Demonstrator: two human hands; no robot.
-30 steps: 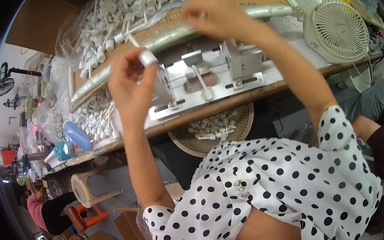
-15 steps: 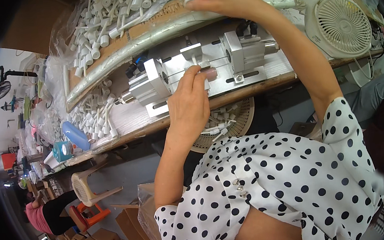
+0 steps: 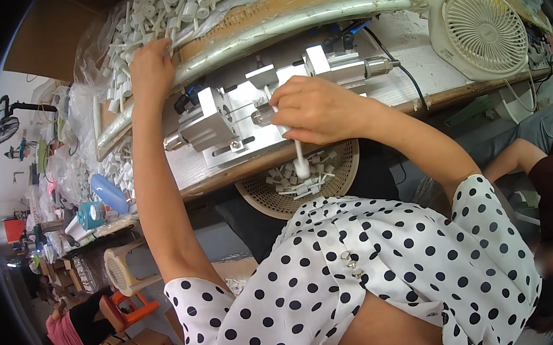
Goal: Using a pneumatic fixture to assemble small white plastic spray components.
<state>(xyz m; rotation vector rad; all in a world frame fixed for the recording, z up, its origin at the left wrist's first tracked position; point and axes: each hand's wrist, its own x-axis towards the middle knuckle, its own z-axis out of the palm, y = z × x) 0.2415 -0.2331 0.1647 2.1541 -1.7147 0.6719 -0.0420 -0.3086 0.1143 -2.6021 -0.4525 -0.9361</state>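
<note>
My left hand (image 3: 152, 68) reaches over the padded frame edge into a heap of white plastic parts with round heads and thin stems (image 3: 189, 6); its fingertips are partly hidden there. Over the middle of a metal clamping fixture (image 3: 245, 113), my right hand (image 3: 317, 111) is closed, fingers and thumb curled round a white plastic part (image 3: 268, 96), mostly covered by the hand. Just below that hand, a white stemmed part (image 3: 301, 164) hangs head down above the basket; whether the fingers touch it I cannot tell. A clear cylindrical piece (image 3: 261, 116) sits beside the fingertips.
A beige woven basket (image 3: 348, 166) with several white parts sits below the bench edge. On the right stands a white fan (image 3: 484, 33); a black cable (image 3: 405, 69) runs beside the fixture. Further left lie a blue container (image 3: 109, 194) and a teal tub (image 3: 91, 215). Other people are nearby.
My left hand has left the fixture and moved up-left to the heap. My right hand has come down from the heap to the fixture. A stemmed part now shows above the basket.
</note>
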